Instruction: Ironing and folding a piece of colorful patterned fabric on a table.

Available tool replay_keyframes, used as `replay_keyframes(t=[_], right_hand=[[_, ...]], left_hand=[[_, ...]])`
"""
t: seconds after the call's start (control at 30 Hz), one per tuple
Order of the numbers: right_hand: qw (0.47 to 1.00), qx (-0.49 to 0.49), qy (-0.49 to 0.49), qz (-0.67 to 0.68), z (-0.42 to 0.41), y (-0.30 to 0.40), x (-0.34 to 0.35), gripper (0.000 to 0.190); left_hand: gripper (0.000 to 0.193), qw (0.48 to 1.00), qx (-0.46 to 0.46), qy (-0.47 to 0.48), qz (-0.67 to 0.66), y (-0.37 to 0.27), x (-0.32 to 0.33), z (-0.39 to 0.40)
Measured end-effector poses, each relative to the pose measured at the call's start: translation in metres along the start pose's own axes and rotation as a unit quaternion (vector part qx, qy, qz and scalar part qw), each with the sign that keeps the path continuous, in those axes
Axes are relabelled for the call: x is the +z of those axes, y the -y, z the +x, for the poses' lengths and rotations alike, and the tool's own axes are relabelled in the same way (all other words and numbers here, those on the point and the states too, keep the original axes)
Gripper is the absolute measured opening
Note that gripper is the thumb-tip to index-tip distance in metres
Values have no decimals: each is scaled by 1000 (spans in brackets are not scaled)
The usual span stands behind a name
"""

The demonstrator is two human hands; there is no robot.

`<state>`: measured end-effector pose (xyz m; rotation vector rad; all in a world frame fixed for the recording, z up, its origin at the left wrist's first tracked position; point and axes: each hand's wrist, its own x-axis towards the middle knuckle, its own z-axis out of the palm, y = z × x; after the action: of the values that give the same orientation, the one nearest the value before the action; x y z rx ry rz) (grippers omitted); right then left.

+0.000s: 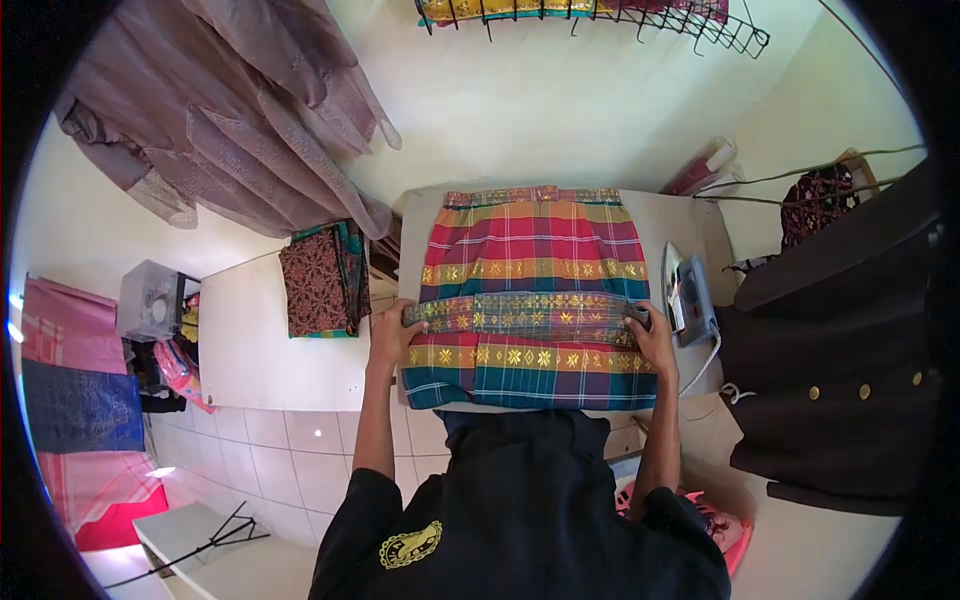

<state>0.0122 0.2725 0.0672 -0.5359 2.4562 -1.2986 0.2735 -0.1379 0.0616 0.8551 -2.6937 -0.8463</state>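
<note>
A red, green and yellow plaid cloth garment (540, 240) with gold star motifs lies spread over a light padded board (411, 225). Across its middle runs a narrow folded band (521, 315) of grey-green and purple plaid with gold motifs. My left hand (394, 330) grips the band's left end between thumb and fingers. The band's right end is pinched in my right hand (654, 334). To the right of the garment, an electric iron (694, 296) with a blue-grey body rests on its side, its pale cord trailing towards the front.
Folded brown patterned cloth (315, 285) lies on the white table (247, 330) at left. Mauve garments (255, 127) hang at upper left, a dark buttoned garment (840, 375) at right. A black wire rack (645, 15) juts from the wall above. A pink basket (739, 547) stands low at right.
</note>
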Motion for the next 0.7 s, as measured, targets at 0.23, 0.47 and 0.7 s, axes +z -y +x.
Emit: replay_keyframes(t=[0.23, 0.47, 0.7], right_hand=[[991, -58, -29, 113, 29, 35, -30, 20], [981, -145, -118, 47, 161, 57, -42, 27], [994, -48, -92, -36, 183, 0, 4, 67]], left_hand=[[25, 949, -45, 91, -300, -22, -53, 39], [36, 992, 33, -30, -116, -30, -54, 169], [69, 997, -33, 2, -75, 4, 30, 171]])
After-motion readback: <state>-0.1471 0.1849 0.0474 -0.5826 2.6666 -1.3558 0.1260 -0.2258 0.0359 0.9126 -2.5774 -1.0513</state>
